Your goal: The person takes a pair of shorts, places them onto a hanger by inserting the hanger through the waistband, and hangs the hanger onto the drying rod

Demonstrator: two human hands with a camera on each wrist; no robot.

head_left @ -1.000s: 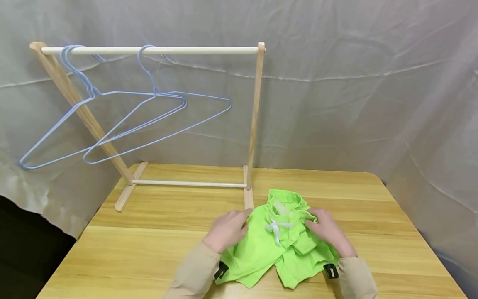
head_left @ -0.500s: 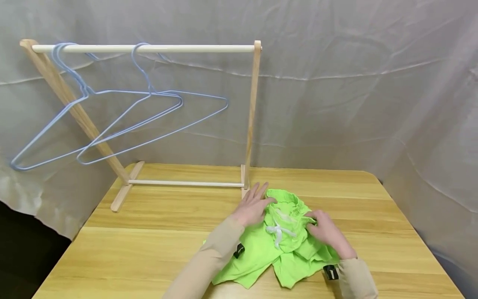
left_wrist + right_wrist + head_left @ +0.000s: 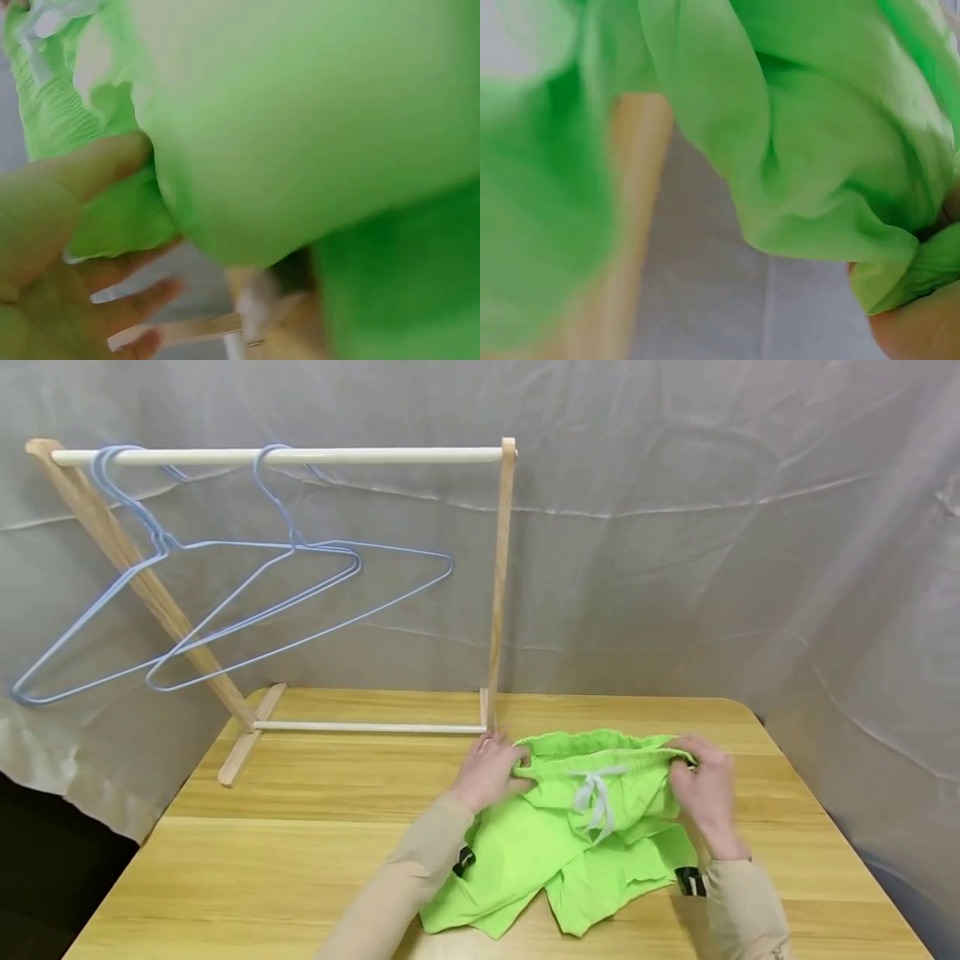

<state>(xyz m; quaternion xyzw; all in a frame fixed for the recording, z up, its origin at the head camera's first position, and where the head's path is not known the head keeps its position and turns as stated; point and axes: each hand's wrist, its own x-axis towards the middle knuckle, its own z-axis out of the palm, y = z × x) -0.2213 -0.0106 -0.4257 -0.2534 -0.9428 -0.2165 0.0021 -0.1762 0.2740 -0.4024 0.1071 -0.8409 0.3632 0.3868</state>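
Bright green shorts (image 3: 555, 835) lie on the table, their elastic waistband spread wide and lifted at the far side. A white drawstring (image 3: 596, 797) is tied in a bow at the front. My left hand (image 3: 489, 774) pinches the left end of the waistband between thumb and index finger. In the left wrist view its other fingers (image 3: 142, 304) are spread behind the cloth. At the opposite end, my right hand (image 3: 705, 785) grips the waistband with curled fingers. The right wrist view shows bunched green fabric (image 3: 810, 150) by that hand, mostly cut off at the frame edge.
A wooden rack (image 3: 498, 593) with a white top rail (image 3: 390, 457) stands at the back left. Several blue wire hangers (image 3: 285, 547) hang from it. Its right foot is close to my left hand. Grey cloth (image 3: 675, 568) hangs behind the table (image 3: 300, 852).
My right hand has moved away and to the right with its end of the waistband, stretching it wide. My left hand has gone from spread fingers to pinching the waistband.
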